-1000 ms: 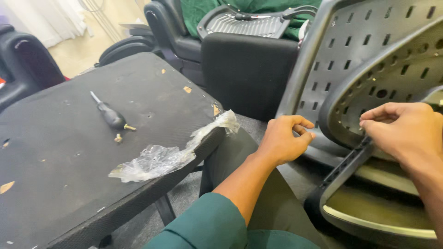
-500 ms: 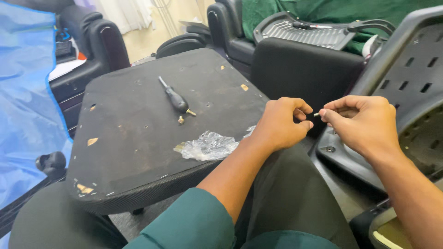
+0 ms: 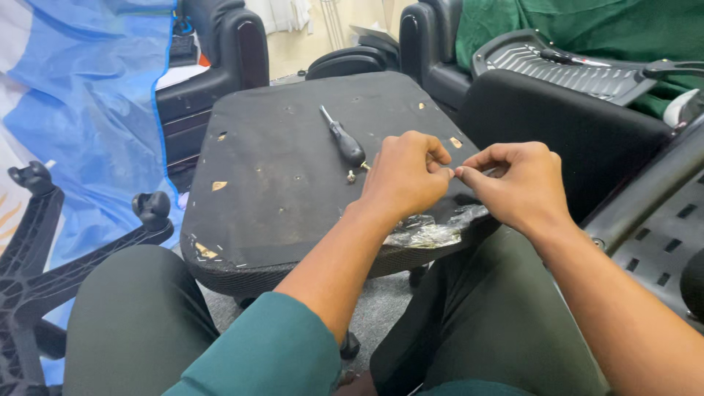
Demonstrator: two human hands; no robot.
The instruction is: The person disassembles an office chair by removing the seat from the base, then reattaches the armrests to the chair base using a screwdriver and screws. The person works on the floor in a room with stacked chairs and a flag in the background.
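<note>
My left hand (image 3: 405,176) and my right hand (image 3: 518,183) meet fingertip to fingertip above the near edge of an upturned black chair seat (image 3: 286,191). Both are pinched around something very small at the point where they touch; in the half-second-old frame it looked like a small screw, now it is hidden by the fingers. A black-handled screwdriver (image 3: 342,138) lies on the seat just beyond my left hand, with a small screw (image 3: 351,176) loose beside it. A crumpled clear plastic bag (image 3: 433,229) lies under my hands at the seat's edge.
A grey perforated chair back (image 3: 660,242) leans at the right. A black chair base with castors (image 3: 44,249) stands at the left before a blue sheet (image 3: 88,95). Black armchairs (image 3: 220,51) and a green cloth (image 3: 587,29) fill the background.
The view has swung left from the grey chair back toward the black seat. My right hand left the chair back and joined my left hand over the seat's edge.
</note>
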